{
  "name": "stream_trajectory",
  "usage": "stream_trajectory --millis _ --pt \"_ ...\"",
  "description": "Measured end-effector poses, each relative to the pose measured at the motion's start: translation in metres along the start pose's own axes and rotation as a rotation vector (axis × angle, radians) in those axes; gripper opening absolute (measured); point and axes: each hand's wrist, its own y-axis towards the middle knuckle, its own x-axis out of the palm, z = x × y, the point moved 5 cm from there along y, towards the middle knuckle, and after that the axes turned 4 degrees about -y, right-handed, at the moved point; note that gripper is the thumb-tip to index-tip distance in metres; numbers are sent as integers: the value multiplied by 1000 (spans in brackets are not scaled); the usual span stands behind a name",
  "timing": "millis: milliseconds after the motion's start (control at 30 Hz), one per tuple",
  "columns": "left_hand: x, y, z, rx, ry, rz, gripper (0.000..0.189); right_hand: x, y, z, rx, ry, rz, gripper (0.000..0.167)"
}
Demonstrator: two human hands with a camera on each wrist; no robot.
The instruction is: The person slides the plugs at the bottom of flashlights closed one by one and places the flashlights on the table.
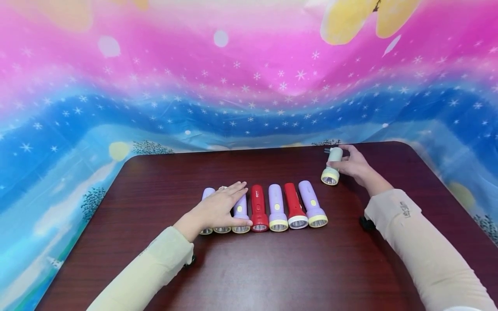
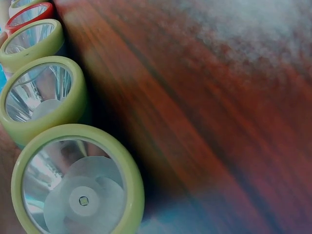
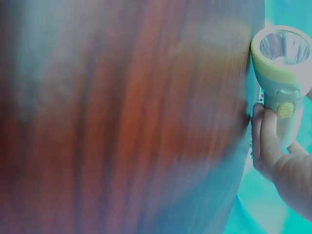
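My left hand [image 1: 218, 206] lies across the left end of a row of flashlights, fingers extended and spread, partly hiding those beneath. One lavender flashlight [image 1: 240, 211] shows between its thumb and fingers. Rightward follow a red flashlight [image 1: 258, 207], a lavender flashlight [image 1: 277, 206], a red flashlight with a white rim [image 1: 294, 205] and another lavender flashlight [image 1: 312, 203]. In the left wrist view, the nearest flashlight lens [image 2: 80, 195] has a yellow-green rim. At the back right, my right hand [image 1: 355, 167] grips a pale green flashlight [image 1: 335, 156] with a yellow rim, its lens toward me.
The row stands on a dark reddish-brown wooden table [image 1: 249, 268] with rounded back corners. Metal plug prongs [image 1: 327, 150] stick out beside the pale green flashlight. A pink and blue patterned cloth [image 1: 249, 86] hangs behind and around the table.
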Motion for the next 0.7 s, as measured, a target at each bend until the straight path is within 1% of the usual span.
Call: stream_trajectory --millis 200,267,500,700 --pt "0 0 0 5 1 1 102 1 -8 -1 16 14 -2 92" --pt "1 0 0 3 1 1 102 2 -11 -2 3 9 -1 92" --pt "0 1 -1 6 10 5 101 0 -24 -7 -50 -60 26 93" --pt "0 1 0 10 2 -2 102 -1 -33 -9 -87 -80 52 93"
